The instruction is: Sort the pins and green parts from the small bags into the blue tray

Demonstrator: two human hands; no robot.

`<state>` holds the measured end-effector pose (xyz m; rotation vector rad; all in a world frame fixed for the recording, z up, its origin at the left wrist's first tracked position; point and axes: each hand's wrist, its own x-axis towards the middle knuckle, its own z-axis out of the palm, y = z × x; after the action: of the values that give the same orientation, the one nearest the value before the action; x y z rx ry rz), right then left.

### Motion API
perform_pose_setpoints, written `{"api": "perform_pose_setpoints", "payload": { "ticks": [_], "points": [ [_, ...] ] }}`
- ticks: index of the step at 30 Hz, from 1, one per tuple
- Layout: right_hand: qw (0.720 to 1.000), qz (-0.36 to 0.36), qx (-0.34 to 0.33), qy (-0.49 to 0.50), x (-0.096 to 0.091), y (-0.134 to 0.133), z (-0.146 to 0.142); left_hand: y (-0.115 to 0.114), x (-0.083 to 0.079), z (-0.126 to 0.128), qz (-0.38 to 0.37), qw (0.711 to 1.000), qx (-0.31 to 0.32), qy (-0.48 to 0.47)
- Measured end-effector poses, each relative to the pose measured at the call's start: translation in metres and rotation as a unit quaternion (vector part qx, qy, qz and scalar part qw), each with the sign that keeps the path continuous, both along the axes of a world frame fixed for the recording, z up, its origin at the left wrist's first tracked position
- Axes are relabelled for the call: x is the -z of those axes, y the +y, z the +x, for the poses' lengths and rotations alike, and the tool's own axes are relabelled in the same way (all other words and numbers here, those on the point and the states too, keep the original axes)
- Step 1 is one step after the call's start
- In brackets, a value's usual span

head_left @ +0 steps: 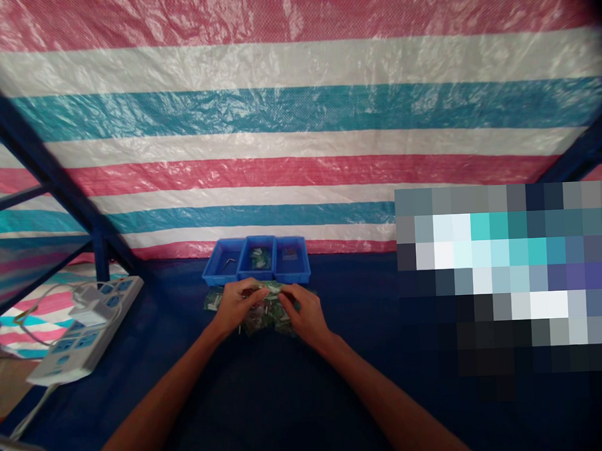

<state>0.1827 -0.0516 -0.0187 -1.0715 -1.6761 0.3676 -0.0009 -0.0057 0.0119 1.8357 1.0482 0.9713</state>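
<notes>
My left hand [238, 303] and my right hand [306, 309] meet over a heap of small clear and greenish packets [259, 322] on the dark blue table. Between their fingertips is a small whitish-green packet [272, 290], pinched from both sides. Its contents are too small to make out. Just behind the hands stand three blue bins in a row. A thin bent metal piece lies in the left bin [214, 280], and more greenish packets [260, 258] fill part of the middle one. The right bin [293, 278] holds a small flat item that I cannot identify.
A white power strip [94, 341] with a plugged-in adapter [92, 313] and cables lies at the left. Dark blue frame bars [70, 189] slant up on both sides. Behind the table hangs a striped plastic sheet [296, 113]. The right side is pixelated.
</notes>
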Motion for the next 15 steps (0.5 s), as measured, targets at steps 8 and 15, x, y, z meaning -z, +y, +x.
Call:
{"api": "perform_pose_setpoints", "payload": {
  "ticks": [8, 15],
  "points": [
    [1.0, 0.024, -0.007, 0.019, 0.0, 0.0005, 0.0007, -0.0005, -0.0036, 0.0055, -0.073, 0.994, -0.002, -0.083],
    [0.998, 0.041, 0.021, 0.032, 0.0005, 0.0012, 0.0017, -0.0001, -0.0029, 0.0095, -0.114, 0.988, 0.024, -0.099]
  ]
}}
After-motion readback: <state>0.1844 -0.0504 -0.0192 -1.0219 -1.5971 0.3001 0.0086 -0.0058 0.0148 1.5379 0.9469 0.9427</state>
